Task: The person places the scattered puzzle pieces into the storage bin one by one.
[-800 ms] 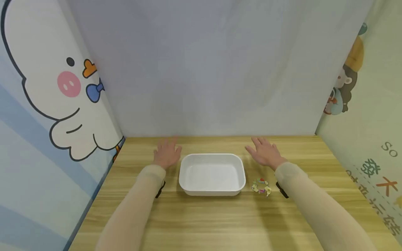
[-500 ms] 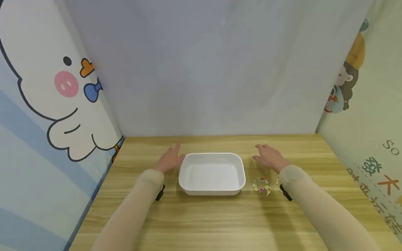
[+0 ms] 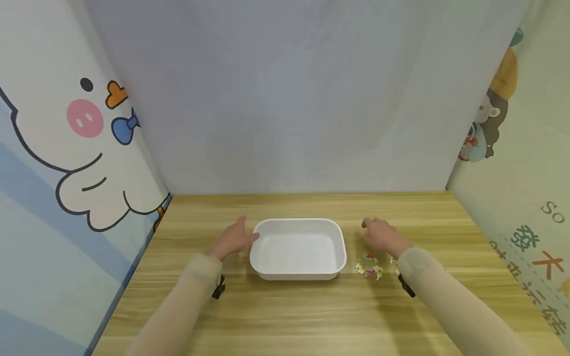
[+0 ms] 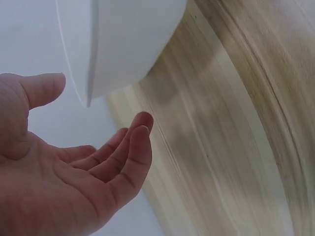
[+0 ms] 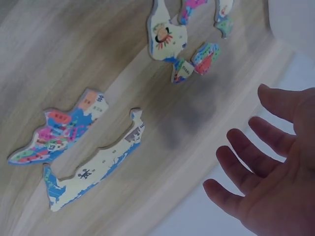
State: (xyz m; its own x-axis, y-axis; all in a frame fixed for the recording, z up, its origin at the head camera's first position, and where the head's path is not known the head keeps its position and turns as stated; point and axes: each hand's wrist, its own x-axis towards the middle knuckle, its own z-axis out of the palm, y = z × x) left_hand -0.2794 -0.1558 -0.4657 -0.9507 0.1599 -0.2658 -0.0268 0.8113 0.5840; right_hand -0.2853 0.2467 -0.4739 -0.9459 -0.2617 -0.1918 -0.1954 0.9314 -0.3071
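Note:
A white rectangular tray [image 3: 297,249] sits in the middle of the wooden table. Beside its left rim hovers my left hand [image 3: 231,240], thumb toward the rim and fingers loosely bent. In the left wrist view, a gap shows between the thumb and the tray's wall [image 4: 118,44]. Over on the tray's right, my right hand [image 3: 384,235] hangs behind several small flat puzzle pieces, fingers relaxed and holding nothing. The right wrist view shows these map-printed pieces: a cream one [image 5: 165,42], a small red-and-green one [image 5: 205,58], a long cream strip [image 5: 98,169] and a colourful one [image 5: 61,128].
The wood-grain table [image 3: 285,316] runs back to a pale grey curtain [image 3: 285,99]. A cartoon-printed panel [image 3: 53,257] stands along the left edge, and a green printed one [image 3: 516,198] along the right. The right sleeve [image 3: 445,291] partly covers some pieces.
Both hands have drawn back toward me from beyond the tray's sides. Their fingers went from spread to loosely bent. More puzzle pieces now show beside the right sleeve.

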